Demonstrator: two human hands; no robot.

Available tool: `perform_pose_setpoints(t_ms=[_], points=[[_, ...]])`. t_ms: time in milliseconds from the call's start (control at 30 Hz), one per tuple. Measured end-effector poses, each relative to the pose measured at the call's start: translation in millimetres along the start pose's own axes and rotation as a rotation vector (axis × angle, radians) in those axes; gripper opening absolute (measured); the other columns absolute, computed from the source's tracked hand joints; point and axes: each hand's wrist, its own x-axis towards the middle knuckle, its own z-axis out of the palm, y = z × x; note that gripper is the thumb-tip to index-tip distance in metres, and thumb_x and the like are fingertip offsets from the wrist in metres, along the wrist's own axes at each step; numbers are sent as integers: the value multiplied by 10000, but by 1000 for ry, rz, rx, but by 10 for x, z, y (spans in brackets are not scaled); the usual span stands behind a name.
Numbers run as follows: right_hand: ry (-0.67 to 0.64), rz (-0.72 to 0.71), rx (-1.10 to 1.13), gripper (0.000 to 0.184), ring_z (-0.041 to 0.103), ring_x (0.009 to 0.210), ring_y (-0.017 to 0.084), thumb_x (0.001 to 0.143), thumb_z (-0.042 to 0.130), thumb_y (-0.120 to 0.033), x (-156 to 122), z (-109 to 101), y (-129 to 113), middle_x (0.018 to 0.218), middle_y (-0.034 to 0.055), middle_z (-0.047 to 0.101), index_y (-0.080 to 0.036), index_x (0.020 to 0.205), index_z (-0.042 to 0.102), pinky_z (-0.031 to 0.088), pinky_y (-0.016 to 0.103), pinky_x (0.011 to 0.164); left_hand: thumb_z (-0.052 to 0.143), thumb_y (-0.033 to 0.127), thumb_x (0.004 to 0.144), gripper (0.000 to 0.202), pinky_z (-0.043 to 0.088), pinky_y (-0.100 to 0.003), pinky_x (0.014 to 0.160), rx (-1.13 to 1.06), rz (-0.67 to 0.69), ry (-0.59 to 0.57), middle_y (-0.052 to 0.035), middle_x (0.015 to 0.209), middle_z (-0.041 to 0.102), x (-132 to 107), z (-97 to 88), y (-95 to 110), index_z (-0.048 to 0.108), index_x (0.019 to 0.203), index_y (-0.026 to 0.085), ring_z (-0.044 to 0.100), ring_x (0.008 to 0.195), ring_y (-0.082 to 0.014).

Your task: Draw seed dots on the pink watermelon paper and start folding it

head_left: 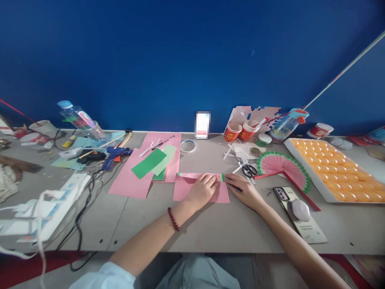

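Note:
A sheet of pink paper (181, 193) lies on the table in front of me, its far edge folded into a narrow strip with green ends and small dark specks. My left hand (204, 188) presses on this strip, fingers bent and close together. At the strip's right end is my right hand (248, 192), fingers closed around a slim black pen (235, 187); its fingertips touch the paper's green end. A finished pleated fan (282, 165), pink with a green rim and red sticks, rests to the right. Black-handled scissors (249, 171) lie just beyond my right hand.
Pink sheets (128, 180) and green paper (148, 163) lie left of centre. A tape roll (188, 146) and a propped phone (202, 125) stand beyond. A glue gun (116, 156) and power strip (57, 208) are left; red cups (233, 131), another phone (309, 230) and an orange-ball tray (323, 192) right.

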Motion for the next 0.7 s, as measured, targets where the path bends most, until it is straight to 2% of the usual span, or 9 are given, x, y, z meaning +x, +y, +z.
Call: perform_pose_setpoints(t_ms=[133,233,300,367,433,700], points=[[44,47,-43,274,613,1117,272,891,557,-344,-6,49,-16,1167,77,679,-261,1109,700,499,475,985,440,112,948,256,404,-393,1052,-5,43,4,-92,1212,629,19,-17,1,597,1146,149,547,1178,-193],[54,44,-66,273,611,1108,275,899,548,-361,-14,91,-15,1168,84,675,-255,1092,708,504,468,976,445,115,946,251,384,-398,1067,-21,43,-34,-82,1189,642,20,-35,-4,601,1139,152,554,1167,-188],[52,29,-67,271,613,1097,270,910,531,-359,-19,110,-7,1164,87,672,-251,1075,717,506,458,971,470,253,961,255,357,-414,1086,-61,34,-58,-88,1206,633,10,-41,-9,592,1162,154,540,1184,-203],[54,24,-69,275,612,1092,268,917,520,-356,-24,120,2,1167,88,668,-248,1071,720,509,454,967,480,430,944,389,330,-424,1104,-106,27,-64,-102,1238,614,-6,-39,-13,576,1195,149,516,1211,-222],[55,24,-72,273,608,1097,268,919,517,-356,-27,124,11,1172,86,665,-253,1064,724,506,457,970,484,509,918,481,317,-425,1112,-127,24,-64,-110,1248,607,-19,-30,-15,562,1218,141,504,1222,-231],[55,21,-74,273,604,1104,278,919,517,-347,-15,135,9,1172,96,663,-245,1052,732,504,461,975,502,441,926,434,315,-403,1113,-128,10,-72,-114,1234,606,2,-105,34,563,1213,122,499,1216,-233]])
